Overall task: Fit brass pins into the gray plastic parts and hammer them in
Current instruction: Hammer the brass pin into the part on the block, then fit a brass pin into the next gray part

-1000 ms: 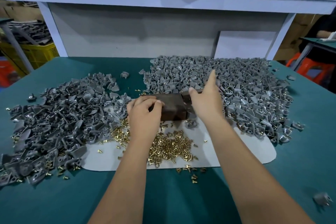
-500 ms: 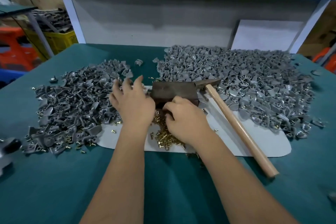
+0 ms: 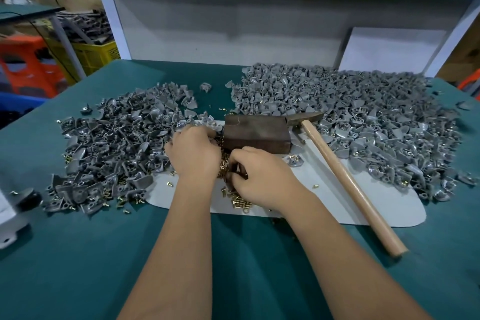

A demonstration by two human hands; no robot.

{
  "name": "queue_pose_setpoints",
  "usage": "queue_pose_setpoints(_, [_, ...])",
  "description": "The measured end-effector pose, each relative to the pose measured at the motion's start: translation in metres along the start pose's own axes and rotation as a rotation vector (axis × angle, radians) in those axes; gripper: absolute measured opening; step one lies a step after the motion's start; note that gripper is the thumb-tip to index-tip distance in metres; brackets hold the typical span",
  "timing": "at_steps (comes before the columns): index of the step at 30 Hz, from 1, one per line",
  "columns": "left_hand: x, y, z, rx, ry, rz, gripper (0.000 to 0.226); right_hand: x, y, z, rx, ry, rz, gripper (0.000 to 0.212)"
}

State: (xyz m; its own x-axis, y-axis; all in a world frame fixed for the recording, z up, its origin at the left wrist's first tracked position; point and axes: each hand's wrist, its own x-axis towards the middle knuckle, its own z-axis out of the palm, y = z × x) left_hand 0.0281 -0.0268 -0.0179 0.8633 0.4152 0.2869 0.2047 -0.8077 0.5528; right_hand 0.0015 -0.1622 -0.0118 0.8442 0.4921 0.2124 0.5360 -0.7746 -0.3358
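My left hand (image 3: 193,154) lies at the right edge of the left heap of gray plastic parts (image 3: 117,143), its fingers curled down onto a gray part there. My right hand (image 3: 261,178) is beside it, fingertips pinching into the pile of brass pins (image 3: 240,201) on the white mat (image 3: 324,189); the fingertips themselves are hidden. A dark wooden block (image 3: 255,132) stands just beyond both hands. The hammer (image 3: 345,179) lies free on the mat, its head against the block's right end and its wooden handle pointing toward me on the right.
A larger heap of gray parts (image 3: 363,112) fills the back right of the green table (image 3: 233,254). Loose pins lie scattered around the left heap. A white object (image 3: 7,215) sits at the table's left edge. A shelf's back panel (image 3: 233,28) closes off the far side.
My right hand put the hammer down on the mat and came to the brass pins. My left hand's fingers, spread on the left heap before, have curled.
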Motion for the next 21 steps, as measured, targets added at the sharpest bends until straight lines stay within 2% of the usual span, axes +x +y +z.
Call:
queue_pose_setpoints(7, [0.0004,-0.0007,-0.0017,-0.055,0.144,-0.014,0.029,-0.0012,0.0002,-0.0036,0.0,0.09,-0.048,0.007])
queue_pose_setpoints(13, [-0.0013,-0.0007,-0.0025,0.133,0.021,-0.095,0.027,-0.0027,0.0023,-0.0061,0.045,0.282,-0.052,0.002])
queue_pose_setpoints(21, [-0.0008,-0.0023,-0.0025,0.083,0.062,-0.082,0.025,-0.0001,0.0089,-0.0062,0.115,0.356,0.016,0.008])
